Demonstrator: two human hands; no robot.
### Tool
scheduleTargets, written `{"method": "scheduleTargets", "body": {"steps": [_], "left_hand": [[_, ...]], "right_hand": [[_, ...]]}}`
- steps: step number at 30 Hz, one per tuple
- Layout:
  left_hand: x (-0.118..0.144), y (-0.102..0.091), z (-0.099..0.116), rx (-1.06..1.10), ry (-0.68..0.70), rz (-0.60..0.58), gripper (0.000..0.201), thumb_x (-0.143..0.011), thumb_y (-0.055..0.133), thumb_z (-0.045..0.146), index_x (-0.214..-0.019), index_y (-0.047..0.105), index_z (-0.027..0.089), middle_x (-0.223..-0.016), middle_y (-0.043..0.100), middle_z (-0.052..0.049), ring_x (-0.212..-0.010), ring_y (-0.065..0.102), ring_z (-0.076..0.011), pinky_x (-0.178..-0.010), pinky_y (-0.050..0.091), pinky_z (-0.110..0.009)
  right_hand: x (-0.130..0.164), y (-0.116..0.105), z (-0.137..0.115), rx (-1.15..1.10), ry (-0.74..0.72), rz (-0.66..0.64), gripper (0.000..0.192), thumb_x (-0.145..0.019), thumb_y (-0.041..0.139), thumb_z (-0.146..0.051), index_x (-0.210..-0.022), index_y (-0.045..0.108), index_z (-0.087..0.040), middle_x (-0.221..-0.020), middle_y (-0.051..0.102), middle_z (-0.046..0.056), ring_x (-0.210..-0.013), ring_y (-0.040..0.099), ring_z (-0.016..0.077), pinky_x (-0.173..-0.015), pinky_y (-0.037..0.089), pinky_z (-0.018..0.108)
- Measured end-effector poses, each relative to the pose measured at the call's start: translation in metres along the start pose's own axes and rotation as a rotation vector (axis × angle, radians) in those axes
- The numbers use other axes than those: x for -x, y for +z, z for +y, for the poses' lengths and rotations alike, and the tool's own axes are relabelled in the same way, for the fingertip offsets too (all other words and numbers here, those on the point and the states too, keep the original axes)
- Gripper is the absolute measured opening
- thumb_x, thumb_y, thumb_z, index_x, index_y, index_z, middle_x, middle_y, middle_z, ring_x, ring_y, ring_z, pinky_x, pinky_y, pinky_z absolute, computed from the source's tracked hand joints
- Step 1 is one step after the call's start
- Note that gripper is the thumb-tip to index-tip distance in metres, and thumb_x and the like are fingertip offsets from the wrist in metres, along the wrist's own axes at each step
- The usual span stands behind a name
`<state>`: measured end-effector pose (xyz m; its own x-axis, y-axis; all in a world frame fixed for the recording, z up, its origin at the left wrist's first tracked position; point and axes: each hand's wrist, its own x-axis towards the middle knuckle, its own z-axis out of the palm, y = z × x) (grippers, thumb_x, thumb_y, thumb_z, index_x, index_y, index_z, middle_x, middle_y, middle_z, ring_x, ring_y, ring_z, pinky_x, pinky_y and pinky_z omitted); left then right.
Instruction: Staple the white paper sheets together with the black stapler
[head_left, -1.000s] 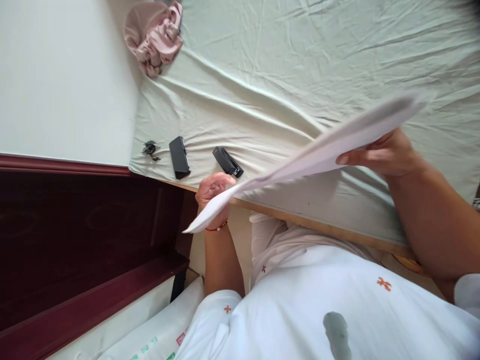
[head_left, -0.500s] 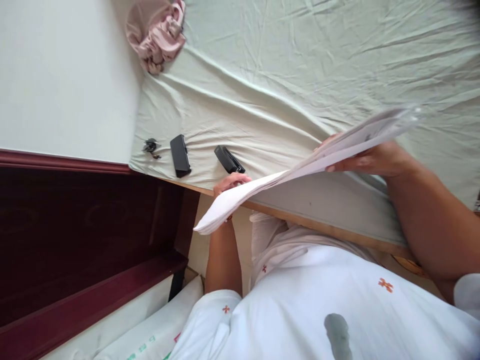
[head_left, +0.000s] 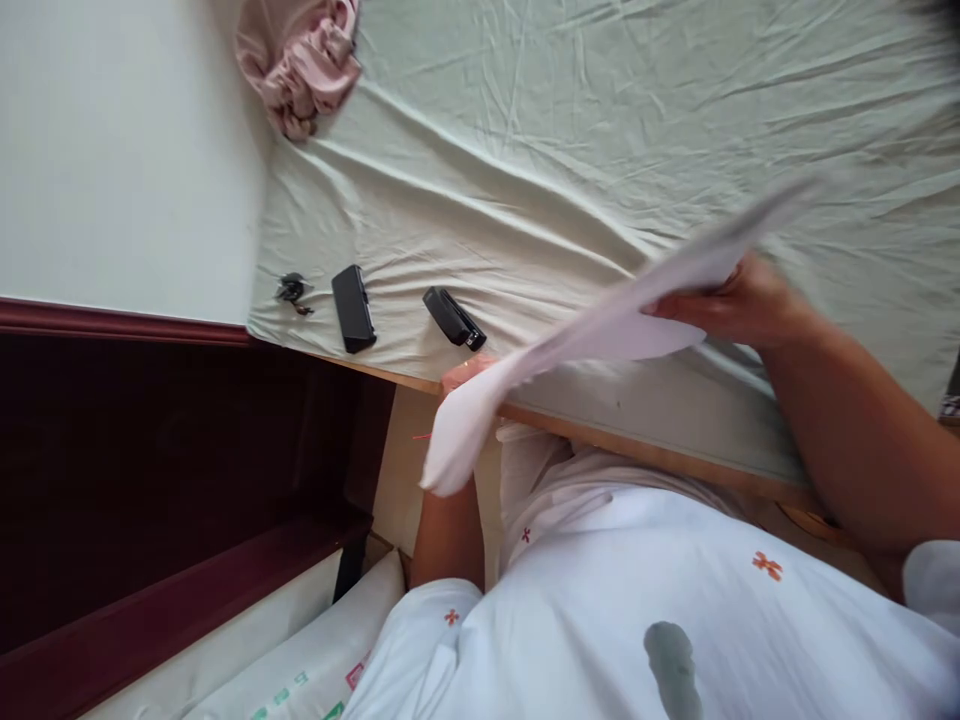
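My right hand (head_left: 739, 305) pinches far end of blurred white paper sheaf (head_left: 600, 335); left hand (head_left: 466, 375), mostly hidden beneath, supports near end, grip unclear. Sheaf held above pale green wrinkled sheet (head_left: 562, 130), sagging between hands. Black stapler (head_left: 454, 318) lies just beyond left hand.

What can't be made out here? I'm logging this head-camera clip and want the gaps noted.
- Paper sheets: blurred; any print and the sheet count are unreadable.
- Left hand: mostly covered by the sheets, grip unclear.
- Right hand: fingertips hidden under the sheets.
- Small dark object near the bed corner: too small to identify.
- Pink cloth: cut off by the top edge.
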<state>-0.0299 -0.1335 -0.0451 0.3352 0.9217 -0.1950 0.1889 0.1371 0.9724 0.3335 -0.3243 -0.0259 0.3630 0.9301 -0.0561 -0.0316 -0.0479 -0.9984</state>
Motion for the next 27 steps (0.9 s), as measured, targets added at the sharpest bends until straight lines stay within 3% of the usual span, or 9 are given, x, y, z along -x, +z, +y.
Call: {"method": "scheduleTargets", "body": {"steps": [4,10,12,14,18,19,21,24,27], "left_hand": [[0.000,0.011,-0.005,-0.132,0.091,0.078,0.067,-0.067,0.105,0.075,-0.106,0.086,0.023,-0.138,0.085,-0.019,-0.165,0.061,-0.0401,-0.147,0.038,-0.057],[-0.002,0.026,0.005,-0.009,-0.027,-0.001,0.072,-0.070,0.106,0.073,-0.118,0.087,0.023,-0.127,0.089,-0.015,-0.142,0.078,-0.0368,-0.132,0.058,-0.052],[-0.001,0.025,0.011,-0.003,-0.057,-0.023,0.070,-0.071,0.107,0.069,-0.119,0.087,0.022,-0.121,0.090,-0.014,-0.137,0.081,-0.0372,-0.126,0.063,-0.051],[0.002,0.022,0.017,-0.012,-0.068,-0.030,0.068,-0.072,0.108,0.064,-0.121,0.087,0.022,-0.118,0.091,-0.013,-0.133,0.083,-0.0369,-0.124,0.064,-0.051],[0.009,0.015,0.032,-0.086,-0.121,-0.161,0.059,-0.076,0.105,0.065,-0.116,0.090,0.024,-0.121,0.091,-0.013,-0.124,0.085,-0.0359,-0.117,0.069,-0.051],[0.010,0.014,0.035,-0.106,-0.146,-0.226,0.058,-0.078,0.103,0.067,-0.114,0.091,0.024,-0.122,0.090,-0.014,-0.121,0.085,-0.0363,-0.113,0.071,-0.052],[0.010,0.014,0.041,-0.131,-0.204,-0.360,0.056,-0.079,0.102,0.069,-0.111,0.092,0.024,-0.120,0.090,-0.015,-0.113,0.085,-0.0368,-0.104,0.073,-0.053],[0.007,0.016,0.047,-0.129,-0.274,-0.490,0.047,-0.078,0.105,0.060,-0.106,0.092,0.024,-0.107,0.089,-0.013,-0.101,0.084,-0.0357,-0.094,0.073,-0.051],[0.005,0.019,0.050,-0.135,-0.294,-0.549,0.043,-0.078,0.107,0.053,-0.105,0.091,0.024,-0.099,0.087,-0.011,-0.097,0.083,-0.0349,-0.086,0.072,-0.047]], "right_hand": [[0.004,0.010,-0.011,-0.142,0.139,0.090,0.053,-0.068,0.112,-0.052,-0.109,0.092,-0.026,-0.123,0.090,0.009,-0.113,0.082,0.0363,-0.096,0.073,0.049],[-0.005,0.005,-0.002,-0.216,0.410,0.121,0.044,-0.071,0.111,-0.048,-0.096,0.089,-0.020,-0.110,0.090,0.016,-0.089,0.081,0.0322,-0.078,0.072,0.047],[-0.009,0.003,0.003,-0.184,0.393,0.148,0.039,-0.076,0.108,-0.045,-0.098,0.088,-0.020,-0.109,0.089,0.016,-0.088,0.080,0.0317,-0.077,0.071,0.047],[-0.013,0.000,0.005,-0.041,0.318,0.225,0.045,-0.079,0.104,-0.041,-0.116,0.085,-0.022,-0.110,0.088,0.014,-0.093,0.080,0.0320,-0.085,0.070,0.048],[-0.019,-0.009,-0.007,0.461,0.050,0.418,0.097,-0.068,0.107,-0.027,-0.158,0.071,-0.025,-0.141,0.080,0.016,-0.126,0.076,0.0378,-0.111,0.063,0.054],[-0.019,-0.010,-0.012,0.554,-0.024,0.398,0.097,-0.069,0.106,-0.028,-0.160,0.071,-0.025,-0.148,0.077,0.017,-0.133,0.073,0.0392,-0.116,0.060,0.054],[-0.018,-0.013,-0.024,0.637,-0.139,0.243,0.076,-0.080,0.099,-0.039,-0.152,0.079,-0.026,-0.149,0.078,0.016,-0.134,0.073,0.0397,-0.117,0.058,0.054],[-0.015,-0.012,-0.039,0.586,-0.184,-0.071,0.044,-0.091,0.087,-0.054,-0.130,0.090,-0.034,-0.123,0.087,0.006,-0.115,0.080,0.0352,-0.105,0.062,0.050],[-0.014,-0.009,-0.045,0.474,-0.132,-0.198,0.026,-0.088,0.092,-0.052,-0.112,0.093,-0.041,-0.089,0.085,-0.004,-0.097,0.082,0.0294,-0.095,0.062,0.043]]}}
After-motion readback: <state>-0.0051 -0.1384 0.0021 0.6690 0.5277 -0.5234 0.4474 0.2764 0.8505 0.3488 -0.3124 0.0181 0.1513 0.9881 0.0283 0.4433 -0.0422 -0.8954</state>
